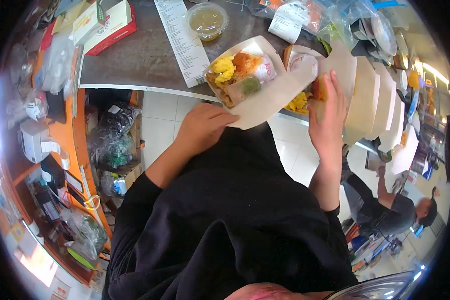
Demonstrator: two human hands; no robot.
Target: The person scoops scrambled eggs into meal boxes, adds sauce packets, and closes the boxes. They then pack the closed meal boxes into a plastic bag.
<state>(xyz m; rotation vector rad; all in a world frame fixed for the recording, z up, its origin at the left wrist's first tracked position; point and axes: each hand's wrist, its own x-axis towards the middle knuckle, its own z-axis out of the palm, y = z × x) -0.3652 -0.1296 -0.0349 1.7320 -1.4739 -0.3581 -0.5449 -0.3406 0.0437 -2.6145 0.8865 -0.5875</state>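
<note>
My left hand pinches the lid flap of an open paper food box. In that box lie yellow scrambled egg, a piece of food in orange-red sauce, a small packet with green filling and a paper-wrapped bundle. My right hand is held flat, fingers extended and thumb apart, over a second open food box. It appears to rest against that box's raised lid. The hand and the first lid hide part of the second box's food, which includes yellow egg.
Several more open boxes line the counter to the right. A lidded tub of broth sits beside a long printed receipt. Red-and-white cartons stand at left. A co-worker works further right.
</note>
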